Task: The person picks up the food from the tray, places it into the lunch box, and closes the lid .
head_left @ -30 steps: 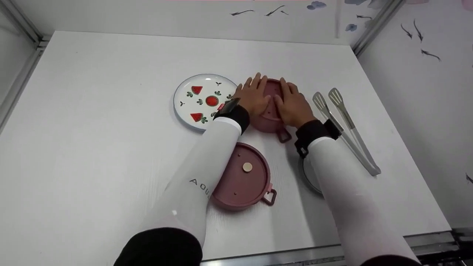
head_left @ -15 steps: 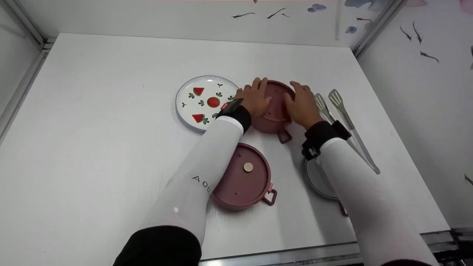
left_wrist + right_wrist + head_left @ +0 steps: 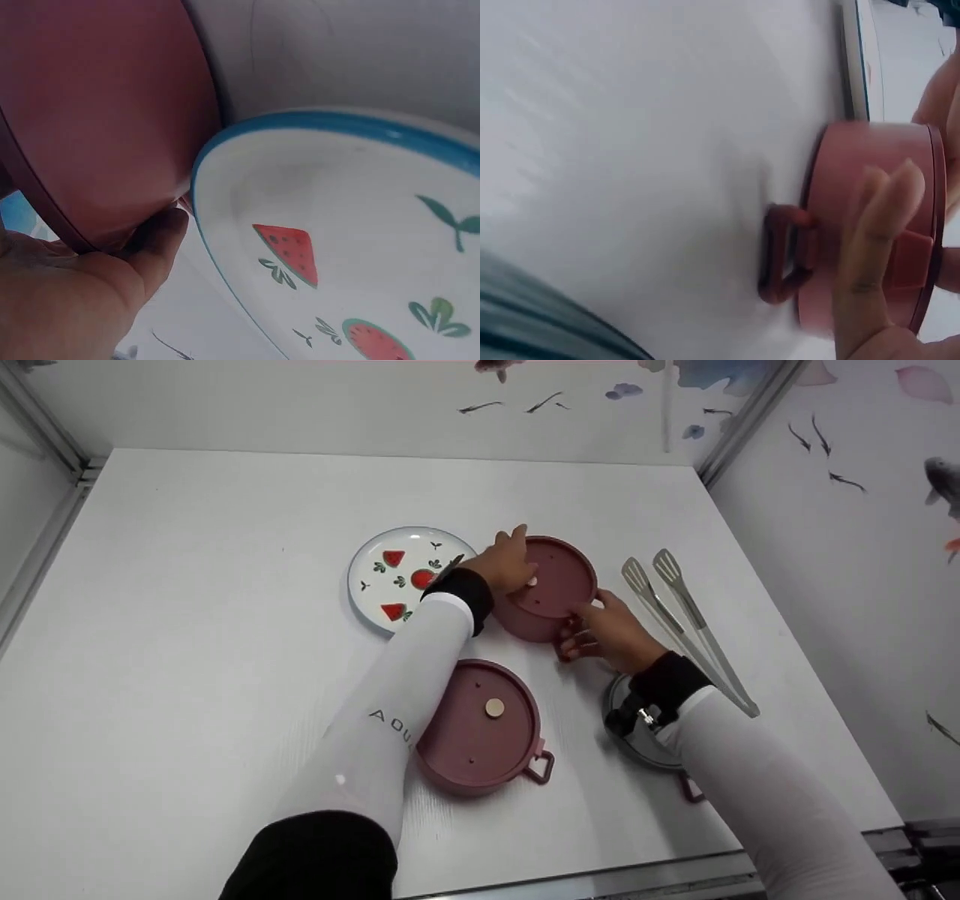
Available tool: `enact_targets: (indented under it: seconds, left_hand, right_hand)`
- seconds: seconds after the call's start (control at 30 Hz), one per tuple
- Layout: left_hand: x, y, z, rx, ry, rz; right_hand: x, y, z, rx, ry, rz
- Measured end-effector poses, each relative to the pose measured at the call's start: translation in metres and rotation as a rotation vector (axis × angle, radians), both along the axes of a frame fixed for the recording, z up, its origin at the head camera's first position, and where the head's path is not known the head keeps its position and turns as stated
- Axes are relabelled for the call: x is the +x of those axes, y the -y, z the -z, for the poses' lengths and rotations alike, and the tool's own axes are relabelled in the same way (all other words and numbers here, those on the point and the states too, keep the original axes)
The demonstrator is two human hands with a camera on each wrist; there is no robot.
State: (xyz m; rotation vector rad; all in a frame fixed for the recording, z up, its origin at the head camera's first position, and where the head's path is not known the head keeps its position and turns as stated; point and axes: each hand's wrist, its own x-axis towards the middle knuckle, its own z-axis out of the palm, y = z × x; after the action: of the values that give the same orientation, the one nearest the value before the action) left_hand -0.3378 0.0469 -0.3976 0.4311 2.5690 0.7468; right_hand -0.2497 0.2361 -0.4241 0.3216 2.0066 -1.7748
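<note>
A round dusky-red pot (image 3: pixel 561 577) with a flat lid stands right of the watermelon-patterned plate (image 3: pixel 386 555). My left hand (image 3: pixel 504 561) holds its left side, thumb over the lid near a pale knob (image 3: pixel 532 581) and fingers curled against the side wall. My right hand (image 3: pixel 619 634) is at the pot's near right side, beside its small loop handle (image 3: pixel 780 251). The right fingers (image 3: pixel 881 232) extend along the wall by a red tab (image 3: pixel 911 259), blurred, with a fingertip at the lid's rim. A second matching pot (image 3: pixel 469 742) stands nearer, partly covered by the left forearm.
Two slotted metal tongs-like arms, joined at the near end as one pair of tongs (image 3: pixel 701 626), lie at right. A grey-rimmed round container (image 3: pixel 634 750) sits under my right forearm. The table's near edge (image 3: pixel 585 881) has a metal rail.
My right hand has left the lid's right top and come down to the near right side by the handle. My left hand's fingers have shifted from flat on the lid to its left side.
</note>
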Motion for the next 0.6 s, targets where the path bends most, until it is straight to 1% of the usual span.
enact_targets:
  seconds: [0.1,0.13,0.2,0.27,0.33,0.4,0.47,0.53,0.6]
  left_hand:
    - [-0.003,-0.002,-0.002,0.06,-0.013,-0.009]
    - [-0.004,-0.003,-0.003,0.083,-0.026,-0.018]
    - [-0.004,-0.004,-0.007,0.136,-0.073,-0.042]
    - [-0.002,-0.003,-0.015,0.187,-0.139,-0.077]
    - [0.001,0.003,-0.027,0.243,-0.176,-0.104]
    - [0.008,0.013,-0.041,0.282,-0.187,-0.113]
    - [0.018,0.026,-0.054,0.317,-0.158,-0.102]
    - [0.032,0.042,-0.062,0.343,-0.128,-0.084]
    - [0.049,0.057,-0.067,0.356,-0.105,-0.07]
  right_hand:
    - [0.001,-0.001,0.001,-0.034,-0.032,0.056]
    - [0.001,-0.003,0.0,-0.032,-0.041,0.063]
    - [0.002,-0.007,-0.005,-0.016,-0.061,0.06]
    - [0.004,-0.011,-0.014,0.003,-0.096,0.047]
    - [0.007,-0.014,-0.025,0.02,-0.142,0.021]
    - [0.011,-0.015,-0.037,0.019,-0.186,-0.008]
    - [0.018,-0.014,-0.048,-0.002,-0.21,-0.046]
    - [0.027,-0.012,-0.058,-0.004,-0.222,-0.087]
    - [0.037,-0.009,-0.064,0.002,-0.223,-0.125]
